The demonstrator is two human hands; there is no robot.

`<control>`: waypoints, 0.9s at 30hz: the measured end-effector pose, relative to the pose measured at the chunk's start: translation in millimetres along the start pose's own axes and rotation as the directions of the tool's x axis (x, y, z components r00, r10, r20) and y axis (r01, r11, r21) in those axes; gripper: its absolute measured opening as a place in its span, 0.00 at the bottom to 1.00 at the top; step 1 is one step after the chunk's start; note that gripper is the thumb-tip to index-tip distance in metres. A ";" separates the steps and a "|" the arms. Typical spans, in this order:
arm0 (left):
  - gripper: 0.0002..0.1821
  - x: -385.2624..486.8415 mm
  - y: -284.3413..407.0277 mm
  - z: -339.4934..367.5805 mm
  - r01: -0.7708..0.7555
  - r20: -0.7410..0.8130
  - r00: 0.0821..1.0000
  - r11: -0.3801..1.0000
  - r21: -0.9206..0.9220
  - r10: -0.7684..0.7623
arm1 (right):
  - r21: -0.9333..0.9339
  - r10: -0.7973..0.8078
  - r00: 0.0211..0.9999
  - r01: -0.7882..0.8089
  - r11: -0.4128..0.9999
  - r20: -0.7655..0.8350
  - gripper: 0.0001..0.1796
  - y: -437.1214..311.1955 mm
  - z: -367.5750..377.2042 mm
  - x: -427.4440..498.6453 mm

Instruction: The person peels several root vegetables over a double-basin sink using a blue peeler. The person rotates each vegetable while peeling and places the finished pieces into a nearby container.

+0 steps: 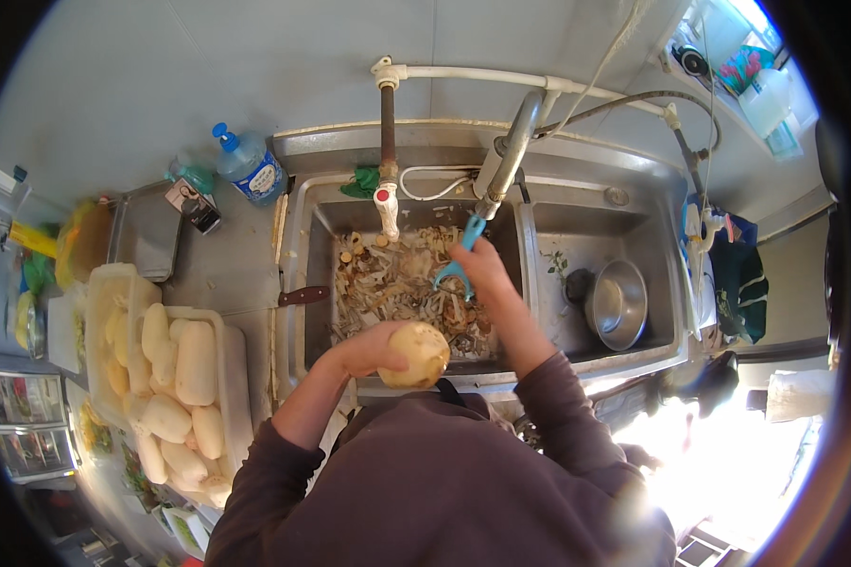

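My left hand (372,349) holds a large, pale yellow, round root vegetable or potato (417,354) over the sink's near edge; its surface has brown spots. My right hand (482,268) grips a light-blue Y-shaped peeler (457,271), its forked head pointing down to the left, above the left basin. The peeler and the vegetable are apart. Below them, a thick layer of peelings (390,283) covers the bottom of the left basin. At my left, a white plastic tub (235,397) is heaped with peeled, elongated white root vegetables (196,363).
A knife (303,296) with a reddish-brown handle juts over the left basin's edge. A metal faucet (514,156) and a red-marked tap (388,205) overhang the sink. The right basin holds a steel bowl (618,305). A blue pump bottle (253,170) stands behind left.
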State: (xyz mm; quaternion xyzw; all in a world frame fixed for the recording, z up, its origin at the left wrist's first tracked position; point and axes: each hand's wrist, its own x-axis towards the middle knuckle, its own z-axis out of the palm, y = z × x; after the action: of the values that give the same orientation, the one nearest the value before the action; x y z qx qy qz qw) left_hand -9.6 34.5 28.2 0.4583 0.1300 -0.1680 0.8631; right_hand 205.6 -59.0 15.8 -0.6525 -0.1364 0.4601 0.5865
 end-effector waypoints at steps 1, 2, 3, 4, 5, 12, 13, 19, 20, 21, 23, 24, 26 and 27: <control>0.42 -0.9 -0.9 -1.7 -0.005 -0.017 1.000 1.000 0.009 0.005 | 0.139 0.043 0.999 -0.041 0.990 -0.011 0.12 -4.2 -2.6 -1.7; 0.42 -0.3 -2.2 -5.3 -0.009 -0.033 0.999 1.000 0.019 0.009 | 0.176 0.024 0.996 -0.040 0.984 0.089 0.12 -6.1 1.1 -6.4; 0.42 2.2 -5.4 -7.4 -0.006 -0.048 0.999 1.000 0.022 0.007 | 0.214 0.010 0.982 -0.051 0.975 0.186 0.13 -15.4 11.4 -23.6; 0.42 2.6 -3.4 -5.3 0.001 -0.049 0.999 1.000 0.027 0.001 | 0.256 -0.009 0.961 -0.064 0.965 0.275 0.13 -21.0 22.0 -38.8; 0.42 3.2 2.3 -1.8 0.008 -0.047 0.999 0.999 0.035 -0.006 | 0.158 -0.029 0.922 -0.035 0.987 0.386 0.14 -20.9 31.6 -45.7; 0.40 1.2 10.1 4.9 0.038 0.014 0.999 0.989 0.146 -0.040 | 0.134 -0.038 0.990 0.057 0.989 -0.138 0.12 4.7 9.0 -10.6; 0.39 1.2 9.4 4.9 0.042 -0.024 0.999 0.992 0.121 -0.039 | 0.374 -0.015 0.996 0.048 0.926 -0.091 0.12 0.3 10.3 -24.9; 0.37 -4.2 20.6 20.9 -0.023 -0.282 0.942 0.875 0.484 0.180 | 0.194 0.035 0.985 -0.002 0.981 -0.168 0.12 11.3 34.9 -28.8; 0.37 -8.9 25.0 29.0 -0.008 -0.355 0.903 0.835 0.551 0.243 | 0.150 -0.008 0.946 0.059 0.987 -0.325 0.12 19.6 24.3 -22.7; 0.37 -12.1 29.1 34.4 0.016 -0.417 0.854 0.785 0.619 0.312 | 0.103 -0.058 0.880 0.120 0.987 -0.471 0.12 17.2 12.4 -21.2; 0.48 -13.7 31.0 38.6 0.078 -0.401 0.765 0.545 0.835 0.504 | 0.393 -0.028 0.925 0.189 0.900 -0.379 0.11 18.9 11.8 -25.2; 0.52 -11.7 25.9 41.2 0.110 -0.390 0.713 0.456 0.883 0.583 | 0.383 -0.061 0.935 0.202 0.902 -0.350 0.11 0.1 28.3 -45.5; 0.62 -9.8 20.1 41.6 0.136 -0.318 0.673 0.310 0.941 0.668 | 0.314 -0.182 0.952 0.255 0.914 -0.245 0.11 -16.4 57.8 -66.5; 0.62 -9.0 21.5 43.3 0.139 -0.298 0.644 0.275 0.951 0.705 | 0.169 -0.231 0.959 0.258 0.951 -0.167 0.12 -9.9 63.9 -62.9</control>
State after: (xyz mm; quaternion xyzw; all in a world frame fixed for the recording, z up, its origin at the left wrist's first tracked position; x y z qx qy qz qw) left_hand -6.0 11.1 71.4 0.9023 0.2255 0.1506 0.3352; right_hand 126.6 -60.5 59.5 -0.6035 -0.1288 0.3458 0.7069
